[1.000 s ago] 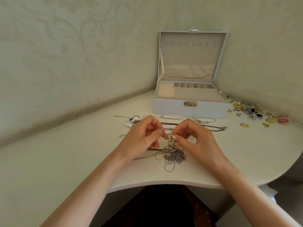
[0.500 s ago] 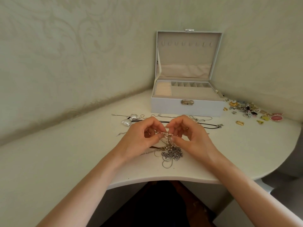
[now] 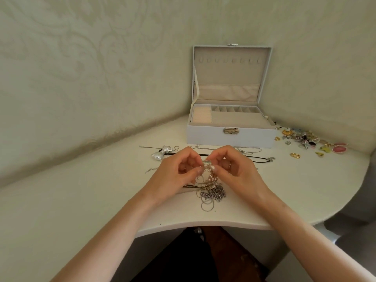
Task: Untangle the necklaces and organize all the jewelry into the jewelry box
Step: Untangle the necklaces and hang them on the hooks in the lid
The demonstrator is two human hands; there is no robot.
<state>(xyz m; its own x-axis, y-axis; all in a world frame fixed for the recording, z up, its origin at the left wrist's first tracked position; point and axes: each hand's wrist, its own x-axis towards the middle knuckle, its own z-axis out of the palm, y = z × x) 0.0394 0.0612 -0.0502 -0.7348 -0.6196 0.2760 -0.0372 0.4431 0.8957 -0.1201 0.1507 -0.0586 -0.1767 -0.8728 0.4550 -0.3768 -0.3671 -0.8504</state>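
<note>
Pale curved worktop (image 3: 305,192) across the lower half of the frame, carrying the open jewelry box (image 3: 203,139) at upper centre, lid upright, its visible compartments showing no jewelry. At centre, the left hand (image 3: 175,176) and the right hand (image 3: 240,176) meet fingertip to fingertip, each pinching the top of the tangle of necklaces (image 3: 212,193). The tangle's lower loops of chain and pearl-like beads rest on the worktop just below the hands. The heap of small coloured jewelry (image 3: 309,139) at right of the box, the black cord necklace (image 3: 257,158) behind the hands and the silver bow pendant (image 3: 160,154) at centre left lie where they lay a second ago, all outside the box. The change is at the fingertips. A small silvery piece (image 3: 207,164), not visible one second earlier, now stands exposed between the two thumbs, and the strands beneath it hang more drawn out. One element appears to be working loose, yet no necklace is separate, so untangling is judged to be at an early stage and the sorting into the box not yet begun.
</note>
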